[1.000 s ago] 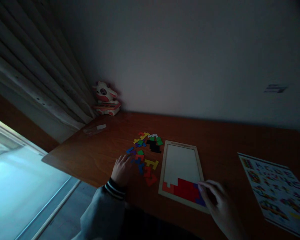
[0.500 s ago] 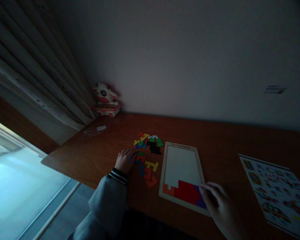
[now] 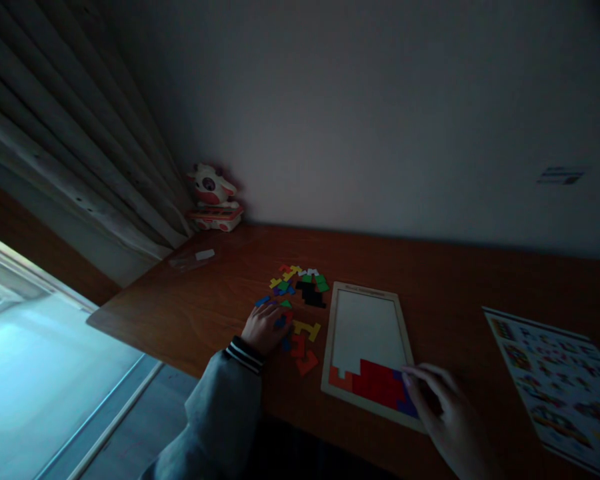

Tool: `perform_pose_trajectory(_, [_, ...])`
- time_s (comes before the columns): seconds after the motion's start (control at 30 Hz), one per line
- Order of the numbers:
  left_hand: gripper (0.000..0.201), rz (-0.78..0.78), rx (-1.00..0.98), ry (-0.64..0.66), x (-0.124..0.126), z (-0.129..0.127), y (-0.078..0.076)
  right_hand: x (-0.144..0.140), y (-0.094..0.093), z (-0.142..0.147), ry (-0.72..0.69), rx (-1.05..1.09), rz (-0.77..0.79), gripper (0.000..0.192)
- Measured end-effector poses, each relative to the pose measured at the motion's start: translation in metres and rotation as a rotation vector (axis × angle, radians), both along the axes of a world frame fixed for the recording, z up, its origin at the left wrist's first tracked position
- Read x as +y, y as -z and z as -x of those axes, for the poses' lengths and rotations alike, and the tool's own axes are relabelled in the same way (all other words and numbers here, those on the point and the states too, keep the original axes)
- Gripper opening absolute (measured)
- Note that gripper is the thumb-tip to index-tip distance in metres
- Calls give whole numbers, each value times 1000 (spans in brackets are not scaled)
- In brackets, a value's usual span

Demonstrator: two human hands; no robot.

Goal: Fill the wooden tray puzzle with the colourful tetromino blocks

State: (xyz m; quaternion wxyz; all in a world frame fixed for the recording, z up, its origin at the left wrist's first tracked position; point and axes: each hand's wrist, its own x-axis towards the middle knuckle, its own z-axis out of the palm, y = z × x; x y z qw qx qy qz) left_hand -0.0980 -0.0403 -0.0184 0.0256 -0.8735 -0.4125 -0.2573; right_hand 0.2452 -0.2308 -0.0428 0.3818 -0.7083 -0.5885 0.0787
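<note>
My left hand [image 3: 265, 327] lies over the loose puzzle pieces, palm down with fingers outstretched. Its fingertips touch a blue piece [image 3: 280, 322] beside a red one [image 3: 289, 315]. A yellow piece [image 3: 307, 329] and orange-red pieces [image 3: 307, 363] lie just right of that hand. Along the right border of the wooden puzzle tray [image 3: 329, 343], my right hand [image 3: 443, 407] pinches thumb and forefinger together at the edge. Inside the tray, orange [image 3: 340, 378], red [image 3: 377, 385] and purple-blue [image 3: 407, 403] pieces fill the near end; the far part shows its pale base.
Black pieces [image 3: 311, 295] and green pieces [image 3: 322, 283] lie left of the tray, with yellow and white ones behind. A printed picture sheet [image 3: 555, 380] is at the right. A cow toy [image 3: 214, 197] and a clear plastic wrapper [image 3: 185, 262] sit far left.
My left hand has shifted right over the pieces, and a blue piece now shows beyond its fingers. My right hand stays at the tray's edge. The whole view has turned slightly.
</note>
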Motion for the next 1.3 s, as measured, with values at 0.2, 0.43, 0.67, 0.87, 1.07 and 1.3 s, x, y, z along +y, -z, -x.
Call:
perform_pose_trajectory(0.2, [23,49,-165,30,4,2,7,1,-1,-1,-1,-8,-11,40])
perform_pose_trajectory(0.43, [25,10,-78,73,-4,10,3,2,-1,0,-10,-2,-20,40])
perform_pose_trajectory(0.67, [39,27,-12,119,-35,15,4,1,2,-1,-10,-21,-24,39])
perform_pose_trajectory(0.87, [30,58,-52,133,-41,13,6,-1,4,-3,-32,-4,18,34])
perform_pose_trajectory(1.07, [24,47,-97,161,-40,12,5,1,3,-2,-20,-16,2,36])
perform_pose_trajectory(1.3, [23,19,-93,172,-44,10,3,0,-2,-1,-8,-15,11,40])
